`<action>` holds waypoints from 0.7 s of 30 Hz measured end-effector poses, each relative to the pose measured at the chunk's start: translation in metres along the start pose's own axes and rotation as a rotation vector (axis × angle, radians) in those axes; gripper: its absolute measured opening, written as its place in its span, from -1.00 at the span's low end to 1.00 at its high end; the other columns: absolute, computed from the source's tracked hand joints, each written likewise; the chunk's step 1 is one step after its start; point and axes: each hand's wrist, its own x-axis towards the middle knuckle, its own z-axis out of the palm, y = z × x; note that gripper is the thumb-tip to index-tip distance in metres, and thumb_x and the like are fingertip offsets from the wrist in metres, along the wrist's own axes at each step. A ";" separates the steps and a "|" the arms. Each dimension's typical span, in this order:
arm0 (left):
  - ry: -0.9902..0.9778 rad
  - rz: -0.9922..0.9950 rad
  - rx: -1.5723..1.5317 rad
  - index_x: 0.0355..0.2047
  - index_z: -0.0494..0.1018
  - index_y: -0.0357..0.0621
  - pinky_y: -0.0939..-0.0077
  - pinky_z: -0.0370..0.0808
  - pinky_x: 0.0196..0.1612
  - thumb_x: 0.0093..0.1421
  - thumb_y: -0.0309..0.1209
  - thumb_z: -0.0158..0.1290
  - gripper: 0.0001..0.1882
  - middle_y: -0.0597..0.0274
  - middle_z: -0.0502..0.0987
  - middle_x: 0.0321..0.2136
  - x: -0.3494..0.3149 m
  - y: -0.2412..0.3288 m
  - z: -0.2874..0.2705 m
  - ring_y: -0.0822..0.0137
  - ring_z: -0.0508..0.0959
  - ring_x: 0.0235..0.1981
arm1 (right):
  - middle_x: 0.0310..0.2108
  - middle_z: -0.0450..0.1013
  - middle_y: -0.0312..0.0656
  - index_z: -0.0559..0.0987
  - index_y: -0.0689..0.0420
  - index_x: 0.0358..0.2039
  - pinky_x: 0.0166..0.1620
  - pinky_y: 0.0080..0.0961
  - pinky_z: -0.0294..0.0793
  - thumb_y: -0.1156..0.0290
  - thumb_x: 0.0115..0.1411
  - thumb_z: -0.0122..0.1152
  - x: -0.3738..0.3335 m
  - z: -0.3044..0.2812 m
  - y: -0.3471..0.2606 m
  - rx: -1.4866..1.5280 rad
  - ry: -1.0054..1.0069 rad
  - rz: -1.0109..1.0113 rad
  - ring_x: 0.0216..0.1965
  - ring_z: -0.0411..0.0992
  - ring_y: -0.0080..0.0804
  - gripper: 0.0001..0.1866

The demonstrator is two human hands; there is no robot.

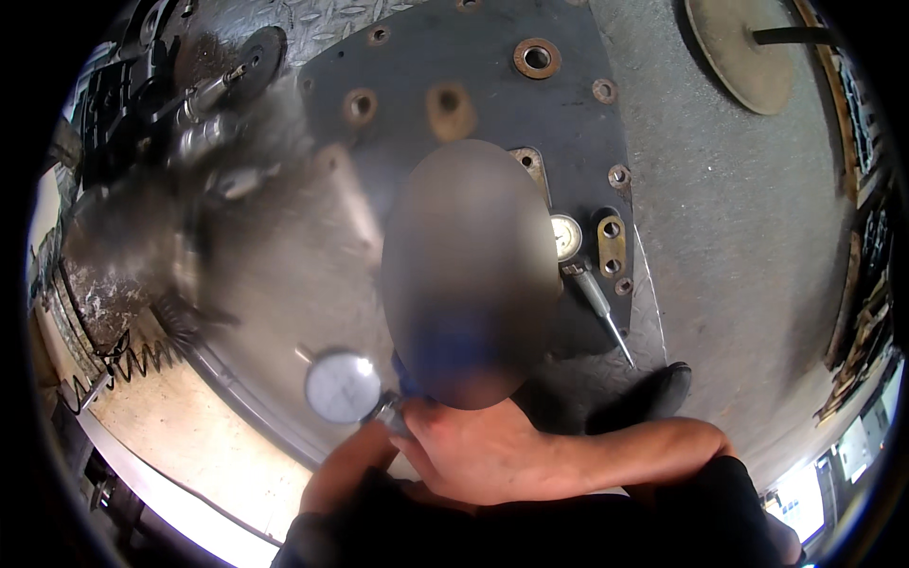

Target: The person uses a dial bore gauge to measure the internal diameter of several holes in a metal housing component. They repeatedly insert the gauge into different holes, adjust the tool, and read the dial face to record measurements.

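Observation:
A round dial gauge (343, 386) with a pale face stands near the middle of the lower edge, its metal neck running to my right hand (473, 452). That hand is closed round the neck, knuckles up. My left hand (379, 443) lies behind it, mostly covered, so its fingers are hidden. Something blue (401, 377) shows just above the hands, partly lost behind a blurred oval patch in mid-view. Right of this patch, a second dial gauge (566, 238) lies on a dark metal plate (492, 95), next to a slim tapered metal tool (598, 301).
The plate carries holes and a brass-coloured two-hole piece (612, 246). A dark shoe (653, 398) is beside its lower corner. A round disc (743, 52) sits at the far right. Blurred machine parts (204, 114) and a coiled cable (147, 355) are on the left.

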 end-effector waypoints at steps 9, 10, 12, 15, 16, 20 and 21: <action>0.088 0.052 0.000 0.10 0.57 0.00 0.12 0.58 -0.33 0.22 -0.26 0.23 -0.57 0.15 0.64 -0.33 -0.008 -0.005 -0.003 0.04 0.63 -0.37 | -0.37 0.54 0.14 0.51 0.29 -0.18 -0.24 0.02 0.59 0.19 0.35 0.22 -0.001 0.013 -0.019 -0.145 -0.054 0.106 -0.32 0.57 0.21 -0.65; 0.099 0.059 -0.002 0.10 0.57 0.00 0.12 0.58 -0.33 0.22 -0.26 0.23 -0.57 0.15 0.64 -0.33 -0.008 -0.005 -0.002 0.04 0.63 -0.37 | -0.36 0.55 0.14 0.51 0.29 -0.16 -0.23 0.03 0.60 0.18 0.36 0.21 -0.001 0.014 -0.020 -0.168 -0.048 0.113 -0.31 0.57 0.23 -0.64; 0.119 0.070 -0.003 0.10 0.57 0.00 0.11 0.58 -0.34 0.22 -0.26 0.23 -0.57 0.14 0.64 -0.33 -0.010 -0.006 -0.001 0.04 0.63 -0.37 | -0.34 0.56 0.14 0.50 0.27 -0.13 -0.23 0.03 0.60 0.17 0.37 0.21 -0.002 0.017 -0.021 -0.203 -0.042 0.124 -0.30 0.57 0.24 -0.64; 0.145 0.087 -0.005 0.11 0.57 0.00 0.11 0.57 -0.34 0.22 -0.26 0.22 -0.57 0.14 0.64 -0.33 -0.012 -0.007 0.000 0.03 0.63 -0.38 | -0.33 0.57 0.14 0.51 0.24 -0.11 -0.22 0.04 0.59 0.18 0.37 0.21 -0.005 0.023 -0.022 -0.213 -0.025 0.123 -0.29 0.57 0.25 -0.65; 0.156 0.087 -0.006 0.11 0.56 0.00 0.11 0.57 -0.34 0.22 -0.27 0.22 -0.57 0.14 0.64 -0.33 -0.013 -0.008 0.001 0.03 0.63 -0.38 | -0.32 0.57 0.14 0.51 0.24 -0.11 -0.22 0.04 0.59 0.18 0.37 0.21 -0.006 0.025 -0.023 -0.210 -0.018 0.118 -0.29 0.57 0.24 -0.66; 0.178 0.106 -0.007 0.11 0.56 -0.01 0.11 0.57 -0.34 0.23 -0.27 0.22 -0.57 0.14 0.63 -0.33 -0.013 -0.009 0.001 0.03 0.63 -0.38 | -0.39 0.56 0.14 0.53 0.23 -0.15 -0.25 0.05 0.58 0.18 0.37 0.21 -0.008 0.033 -0.031 -0.223 -0.051 0.128 -0.32 0.57 0.25 -0.67; 0.183 0.113 -0.009 0.11 0.56 -0.01 0.10 0.57 -0.34 0.23 -0.27 0.22 -0.57 0.14 0.63 -0.33 -0.012 -0.008 0.002 0.03 0.63 -0.38 | -0.41 0.56 0.14 0.53 0.24 -0.16 -0.26 0.05 0.58 0.18 0.37 0.21 -0.009 0.035 -0.035 -0.214 -0.052 0.139 -0.33 0.57 0.25 -0.67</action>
